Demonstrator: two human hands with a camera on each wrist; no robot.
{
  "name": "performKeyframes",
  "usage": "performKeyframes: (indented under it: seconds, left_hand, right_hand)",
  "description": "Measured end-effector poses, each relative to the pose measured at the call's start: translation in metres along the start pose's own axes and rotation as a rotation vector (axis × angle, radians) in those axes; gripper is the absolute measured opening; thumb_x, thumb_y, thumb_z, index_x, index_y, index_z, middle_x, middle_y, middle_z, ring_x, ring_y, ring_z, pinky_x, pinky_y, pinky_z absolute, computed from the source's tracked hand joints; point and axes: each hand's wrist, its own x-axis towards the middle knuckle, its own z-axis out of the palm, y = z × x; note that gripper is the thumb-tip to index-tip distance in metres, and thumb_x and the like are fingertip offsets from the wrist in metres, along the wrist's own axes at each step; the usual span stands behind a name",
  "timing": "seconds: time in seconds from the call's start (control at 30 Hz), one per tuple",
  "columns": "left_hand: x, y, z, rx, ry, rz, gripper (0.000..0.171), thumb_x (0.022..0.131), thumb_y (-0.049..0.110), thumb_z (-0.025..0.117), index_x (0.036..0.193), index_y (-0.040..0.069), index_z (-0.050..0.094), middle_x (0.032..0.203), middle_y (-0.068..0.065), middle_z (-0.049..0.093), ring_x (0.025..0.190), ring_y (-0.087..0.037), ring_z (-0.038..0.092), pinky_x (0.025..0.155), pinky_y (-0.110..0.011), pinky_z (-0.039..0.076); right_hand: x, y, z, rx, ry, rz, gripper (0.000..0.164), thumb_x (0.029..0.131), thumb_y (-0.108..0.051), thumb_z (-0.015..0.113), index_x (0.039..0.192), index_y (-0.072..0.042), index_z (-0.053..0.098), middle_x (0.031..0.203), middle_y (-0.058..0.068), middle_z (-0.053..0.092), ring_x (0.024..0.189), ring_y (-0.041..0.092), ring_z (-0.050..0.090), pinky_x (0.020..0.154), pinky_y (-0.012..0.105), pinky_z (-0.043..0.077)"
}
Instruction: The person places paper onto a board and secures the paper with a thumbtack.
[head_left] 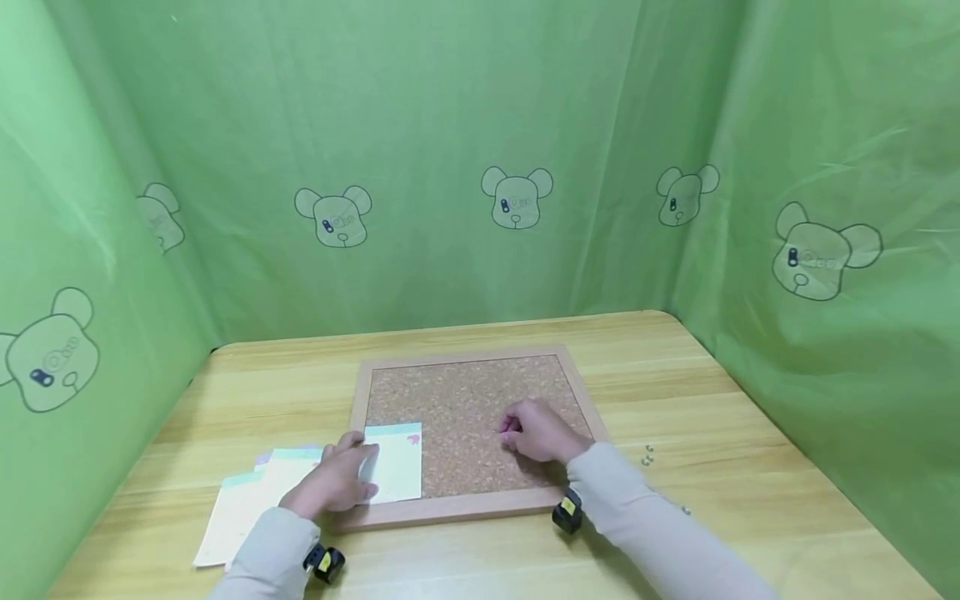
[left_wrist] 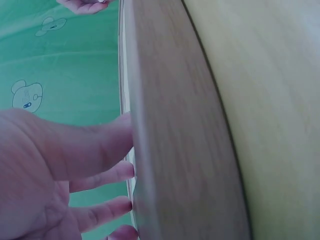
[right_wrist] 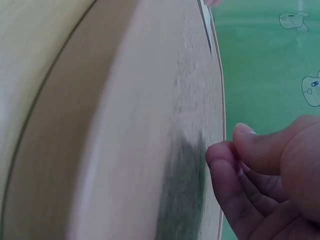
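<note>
A cork board in a pale wooden frame lies on the table. On its lower left corner is a white note sheet with a blue-green top strip and a pink figure. My left hand rests on that sheet's left side, fingers spread; in the left wrist view its thumb and fingertips touch down just past the frame edge. Over the right part of the cork, my right hand has thumb and forefinger pinched together. A small whitish thing shows between its fingertips in the left wrist view; its kind is unclear.
More note sheets lie overlapping on the table left of the board, partly under my left forearm. Several tiny whitish pieces are scattered right of the board, near my right sleeve. Green curtains enclose the table at the back and sides.
</note>
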Motion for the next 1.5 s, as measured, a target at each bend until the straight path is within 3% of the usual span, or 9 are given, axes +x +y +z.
performKeyframes:
  seconds: [0.33,0.53,0.77,0.93,1.17,1.5]
  left_hand:
    - [0.001,-0.003,-0.001,0.01,0.001,0.017,0.062,0.079,0.012,0.078,0.134,0.002,0.054,0.146,-0.025,0.034,0.105,-0.036,0.044,0.079,-0.052,0.051]
    - [0.004,-0.003,-0.002,0.123,0.023,0.008,0.059,0.075,0.019,0.081,0.129,0.009,0.061,0.143,-0.02,0.042,0.107,-0.037,0.045,0.085,-0.053,0.042]
    - [0.006,0.003,-0.006,0.194,0.047,0.038,0.053,0.072,0.02,0.084,0.119,0.008,0.066,0.133,-0.019,0.051,0.115,-0.043,0.045,0.086,-0.053,0.038]
    - [0.005,0.004,-0.008,0.215,0.049,0.03,0.049,0.069,0.019,0.086,0.114,0.009,0.068,0.123,-0.016,0.056,0.105,-0.037,0.052,0.08,-0.047,0.041]
    - [0.009,0.013,-0.01,0.237,0.076,0.064,0.036,0.064,0.016,0.09,0.093,0.008,0.07,0.091,-0.007,0.057,0.079,-0.024,0.053,0.071,-0.044,0.048]
    - [0.014,0.016,-0.006,0.263,0.118,0.071,0.04,0.056,0.011,0.092,0.088,0.002,0.07,0.082,-0.01,0.059,0.073,-0.026,0.057,0.066,-0.044,0.055]
  right_hand:
    - [0.01,-0.012,0.013,0.033,-0.035,-0.033,0.014,0.088,-0.004,0.068,0.076,-0.009,0.065,0.061,-0.007,0.058,0.057,0.007,0.054,0.056,0.023,0.049]
    - [0.02,-0.021,0.023,0.047,-0.055,-0.057,0.016,0.089,-0.003,0.067,0.075,-0.01,0.062,0.06,-0.007,0.056,0.055,0.007,0.053,0.053,0.023,0.046]
    - [0.031,-0.032,0.033,0.095,-0.06,-0.051,0.015,0.089,-0.003,0.067,0.077,-0.009,0.062,0.063,-0.006,0.056,0.057,0.007,0.054,0.056,0.022,0.048]
    - [0.04,-0.044,0.041,0.139,-0.072,-0.042,0.014,0.09,-0.004,0.067,0.077,-0.009,0.062,0.062,-0.004,0.057,0.057,0.008,0.056,0.056,0.022,0.048]
    - [0.053,-0.059,0.049,0.162,-0.077,-0.002,0.015,0.09,-0.005,0.067,0.077,-0.01,0.062,0.063,-0.003,0.058,0.056,0.008,0.056,0.054,0.021,0.046]
    - [0.077,-0.072,0.063,0.16,-0.105,0.012,0.018,0.089,-0.004,0.068,0.073,-0.01,0.063,0.061,-0.003,0.059,0.054,0.007,0.054,0.05,0.018,0.043]
